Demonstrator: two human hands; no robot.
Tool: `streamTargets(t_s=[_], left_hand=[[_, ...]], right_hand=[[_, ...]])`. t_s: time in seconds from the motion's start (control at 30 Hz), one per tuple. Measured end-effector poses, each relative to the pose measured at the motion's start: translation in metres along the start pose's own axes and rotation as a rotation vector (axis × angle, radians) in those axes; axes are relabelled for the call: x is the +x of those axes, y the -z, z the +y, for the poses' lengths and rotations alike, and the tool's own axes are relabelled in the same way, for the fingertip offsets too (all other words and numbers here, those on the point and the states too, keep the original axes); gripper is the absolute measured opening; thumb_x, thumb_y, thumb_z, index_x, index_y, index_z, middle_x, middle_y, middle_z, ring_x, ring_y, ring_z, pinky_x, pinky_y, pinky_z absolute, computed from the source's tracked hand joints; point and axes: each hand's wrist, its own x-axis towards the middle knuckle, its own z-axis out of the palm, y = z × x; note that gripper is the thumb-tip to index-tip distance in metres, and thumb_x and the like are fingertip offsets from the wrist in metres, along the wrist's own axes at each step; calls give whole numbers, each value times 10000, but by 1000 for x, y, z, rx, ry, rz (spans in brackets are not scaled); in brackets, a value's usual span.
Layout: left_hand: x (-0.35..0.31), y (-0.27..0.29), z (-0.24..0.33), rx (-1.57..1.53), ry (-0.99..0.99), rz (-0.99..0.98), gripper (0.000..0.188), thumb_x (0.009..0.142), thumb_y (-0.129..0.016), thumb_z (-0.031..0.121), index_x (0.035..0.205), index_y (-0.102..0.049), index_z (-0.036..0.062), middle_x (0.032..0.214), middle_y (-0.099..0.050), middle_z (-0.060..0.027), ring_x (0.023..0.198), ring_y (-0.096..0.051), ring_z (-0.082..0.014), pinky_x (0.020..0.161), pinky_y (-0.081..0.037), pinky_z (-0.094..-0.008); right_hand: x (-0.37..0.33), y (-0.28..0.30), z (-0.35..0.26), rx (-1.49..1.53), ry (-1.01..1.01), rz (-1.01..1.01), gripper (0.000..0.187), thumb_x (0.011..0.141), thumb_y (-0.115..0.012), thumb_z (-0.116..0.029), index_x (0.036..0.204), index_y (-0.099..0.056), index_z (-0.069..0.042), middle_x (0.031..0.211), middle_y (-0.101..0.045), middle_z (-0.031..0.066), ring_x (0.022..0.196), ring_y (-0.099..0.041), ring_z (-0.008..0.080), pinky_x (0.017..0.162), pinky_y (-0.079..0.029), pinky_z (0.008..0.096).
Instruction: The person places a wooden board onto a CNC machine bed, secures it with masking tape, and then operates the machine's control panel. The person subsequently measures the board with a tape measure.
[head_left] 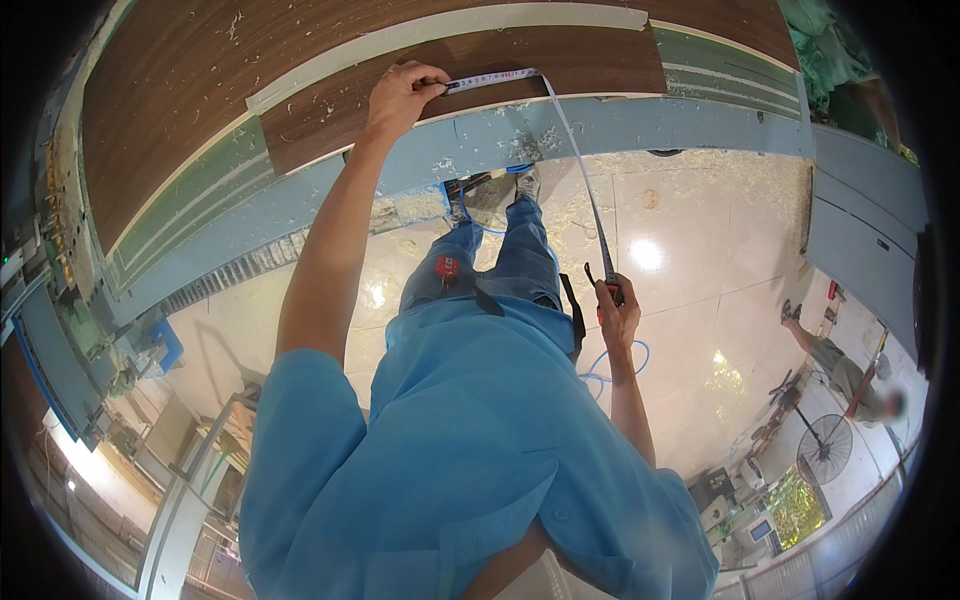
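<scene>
My left hand (408, 97) pinches the end of a tape measure's white blade (495, 77) over a dark wood-grain panel (590, 70). From there the blade runs right along the panel, bends over near the front edge and hangs slanting down toward me. At hip height my right hand (618, 318) is wrapped round the red and black tape measure case (612, 293). A long pale strip (440, 35) lies on the dark panels behind the blade.
A blue-grey machine bed (420, 160) with wood shavings borders the panel. Blue hose (640, 350) lies on the pale floor beside me. A grey cabinet (865, 220) stands to the right. Farther right are another person (850, 375) and a standing fan (825, 447).
</scene>
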Motion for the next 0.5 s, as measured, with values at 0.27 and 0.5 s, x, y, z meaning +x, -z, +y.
streamTargets(t_s=[0.27,0.5], left_hand=[[0,-1,-2,6,-18,1,154,872,-760,225,1025,-781,225,972,-702,29,859,-626,-147,836,-522,-329],[-1,0,-1,-7,-19,3,157,868,-762,213,1023,-782,220,962,-698,29,860,-624,-147,838,-520,-330]], right_hand=[[3,-1,3,-37,14,5,402,871,-743,-268,1154,-662,5,748,-625,33,602,-533,94,550,-431,275],[2,1,0,-14,-2,-6,396,875,-741,-259,1158,-663,8,748,-624,32,598,-516,92,551,-427,275]])
